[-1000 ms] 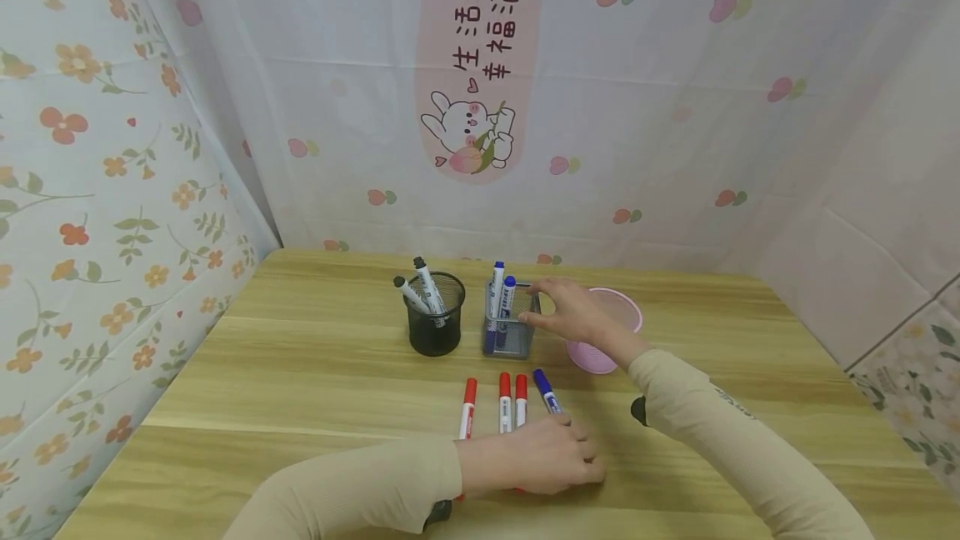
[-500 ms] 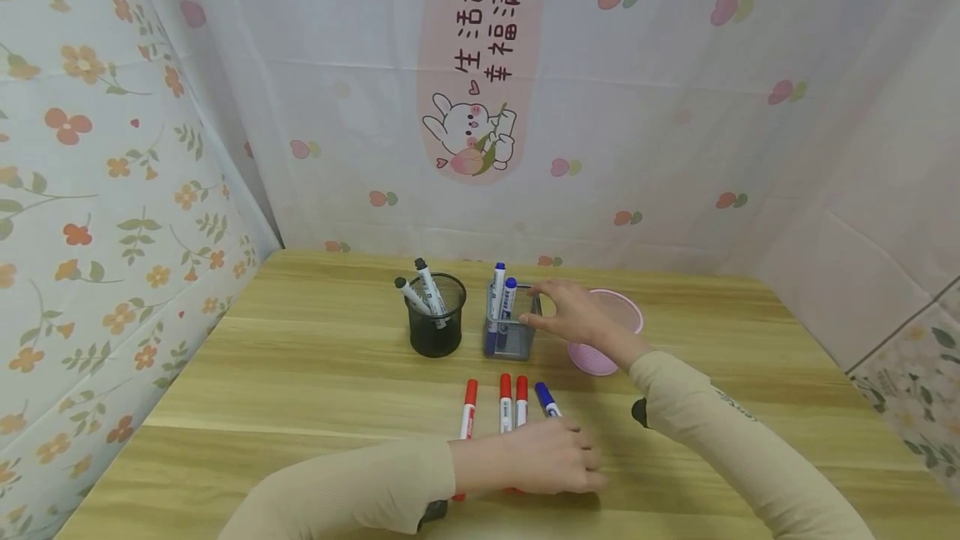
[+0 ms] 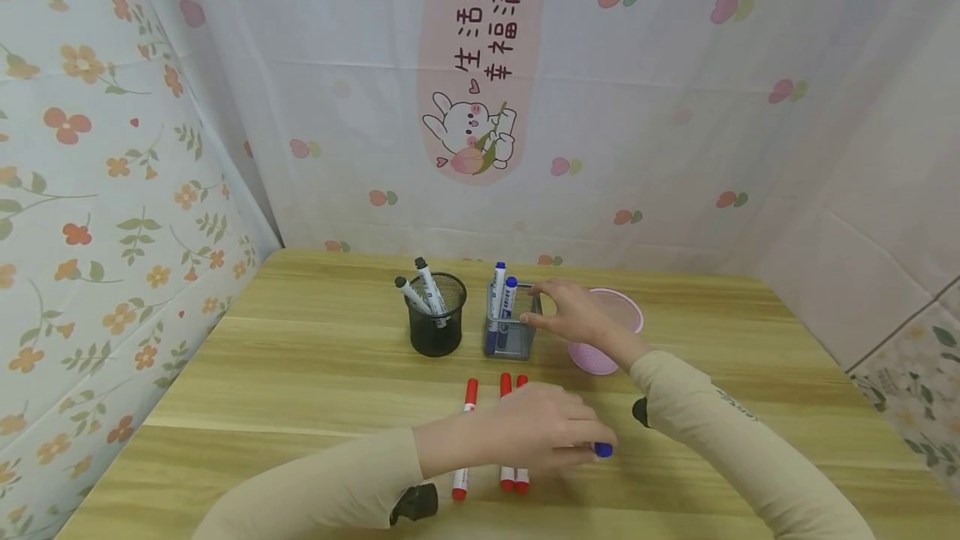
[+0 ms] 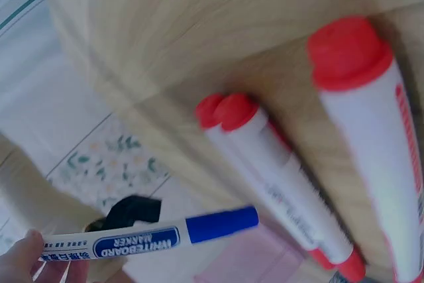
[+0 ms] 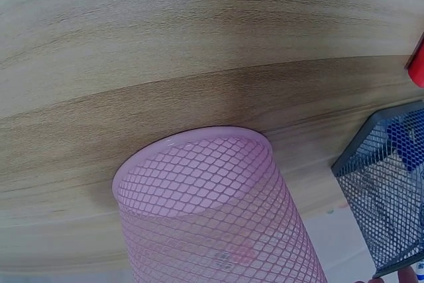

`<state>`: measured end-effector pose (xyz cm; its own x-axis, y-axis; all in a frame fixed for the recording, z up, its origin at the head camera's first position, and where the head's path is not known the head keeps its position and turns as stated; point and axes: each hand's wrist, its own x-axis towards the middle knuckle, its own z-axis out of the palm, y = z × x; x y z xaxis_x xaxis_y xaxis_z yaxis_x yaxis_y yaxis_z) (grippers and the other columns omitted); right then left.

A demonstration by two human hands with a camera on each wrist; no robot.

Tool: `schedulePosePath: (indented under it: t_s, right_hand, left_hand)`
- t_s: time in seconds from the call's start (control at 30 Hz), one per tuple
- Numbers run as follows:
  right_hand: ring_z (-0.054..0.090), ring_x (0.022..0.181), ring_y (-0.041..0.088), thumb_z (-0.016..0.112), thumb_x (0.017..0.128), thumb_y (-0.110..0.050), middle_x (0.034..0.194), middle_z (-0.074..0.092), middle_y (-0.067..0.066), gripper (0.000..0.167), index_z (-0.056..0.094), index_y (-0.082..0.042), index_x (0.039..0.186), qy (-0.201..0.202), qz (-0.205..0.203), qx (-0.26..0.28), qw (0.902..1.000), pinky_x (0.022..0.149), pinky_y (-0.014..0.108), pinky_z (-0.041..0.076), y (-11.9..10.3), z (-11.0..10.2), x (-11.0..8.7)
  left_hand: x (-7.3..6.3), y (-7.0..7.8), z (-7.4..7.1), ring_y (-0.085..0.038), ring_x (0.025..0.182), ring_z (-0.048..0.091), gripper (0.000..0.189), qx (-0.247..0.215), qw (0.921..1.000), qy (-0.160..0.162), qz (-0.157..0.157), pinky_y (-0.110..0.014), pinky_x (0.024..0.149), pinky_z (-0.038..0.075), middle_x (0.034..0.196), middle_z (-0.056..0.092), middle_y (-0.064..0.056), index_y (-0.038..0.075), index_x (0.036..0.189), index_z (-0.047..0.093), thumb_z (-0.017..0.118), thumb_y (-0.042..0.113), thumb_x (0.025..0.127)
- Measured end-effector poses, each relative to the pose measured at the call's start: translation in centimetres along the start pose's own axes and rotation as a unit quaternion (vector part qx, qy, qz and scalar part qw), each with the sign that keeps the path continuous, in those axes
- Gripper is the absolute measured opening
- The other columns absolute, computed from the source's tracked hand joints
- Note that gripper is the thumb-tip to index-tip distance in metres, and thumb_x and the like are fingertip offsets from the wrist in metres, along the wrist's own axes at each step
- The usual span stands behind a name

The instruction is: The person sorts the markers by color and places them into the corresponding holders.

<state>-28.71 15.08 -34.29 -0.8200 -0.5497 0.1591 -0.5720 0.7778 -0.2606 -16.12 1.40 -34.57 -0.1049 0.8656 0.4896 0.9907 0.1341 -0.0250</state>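
Observation:
My left hand [image 3: 536,427] pinches a blue whiteboard marker [image 4: 152,236] above the table, and in the head view just its blue end [image 3: 603,449] shows past the fingers. Beneath this hand lie three red markers [image 3: 461,477], two of them side by side. My right hand [image 3: 573,313] grips the right side of a grey square mesh pen holder [image 3: 510,344], thumb at the front and fingers at the back rim. Two blue-capped markers [image 3: 498,294] stand in that holder. In the right wrist view the fingertips [image 5: 405,275] show at the holder's edge.
A round black mesh pen cup [image 3: 435,338] with two black-capped markers stands left of the square holder. Partly behind my right forearm is a pink mesh cup [image 5: 212,230]. The wooden table [image 3: 300,340] meets a printed curtain [image 3: 637,107] at the back.
My left hand has picked up the blue marker that lay right of the red ones and lifted it. My right hand has stayed at the square holder.

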Motion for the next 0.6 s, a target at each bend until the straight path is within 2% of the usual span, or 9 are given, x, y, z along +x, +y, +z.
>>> schedulePosePath:
  t_s: [0.13, 0.27, 0.43, 0.6]
  right_hand:
    - [0.047, 0.108, 0.030, 0.061, 0.081, -0.041, 0.114, 0.054, 0.013, 0.051, 0.056, -0.003, 0.114, 0.002, -0.009, 0.007, 0.9999, 0.088, 0.044, 0.038, 0.1, 0.0, -0.1]
    - [0.048, 0.107, 0.030, 0.062, 0.081, -0.038, 0.114, 0.055, 0.013, 0.050, 0.055, -0.001, 0.114, 0.004, -0.020, 0.016, 0.9997, 0.088, 0.044, 0.038, 0.1, -0.1, -0.1]
    - [0.048, 0.107, 0.030, 0.062, 0.081, -0.036, 0.113, 0.055, 0.013, 0.050, 0.055, 0.001, 0.114, 0.005, -0.029, 0.025, 0.9992, 0.088, 0.045, 0.038, 0.1, -0.2, -0.1]
    - [0.049, 0.105, 0.031, 0.063, 0.081, -0.029, 0.110, 0.057, 0.013, 0.044, 0.055, 0.001, 0.113, 0.012, -0.043, 0.028, 0.9986, 0.088, 0.044, 0.038, 0.0, -0.3, -0.3]
  left_hand:
    - [-0.2, -0.5, -1.2, 0.000, 0.077, 0.053, 0.021, -0.028, 0.9982, 0.042, -0.031, -0.006, 0.072, 0.035, 0.087, 0.062, 0.009, 0.011, 0.101, 0.063, 0.063, 0.022, 0.083]
    - [-0.3, -1.2, -2.4, 0.002, 0.080, 0.053, 0.020, -0.075, 0.9925, 0.076, -0.059, -0.006, 0.075, 0.036, 0.088, 0.062, 0.007, 0.009, 0.099, 0.062, 0.064, 0.019, 0.082]
    - [-0.5, -2.0, -3.8, 0.001, 0.083, 0.054, 0.021, -0.134, 0.9802, 0.117, -0.086, -0.009, 0.075, 0.039, 0.090, 0.063, 0.002, 0.004, 0.100, 0.062, 0.064, 0.012, 0.081]
    - [-0.7, -2.7, -5.2, -0.002, 0.080, 0.055, 0.023, -0.191, 0.9634, 0.151, -0.111, -0.013, 0.073, 0.043, 0.090, 0.063, -0.002, 0.000, 0.101, 0.061, 0.065, 0.007, 0.079]
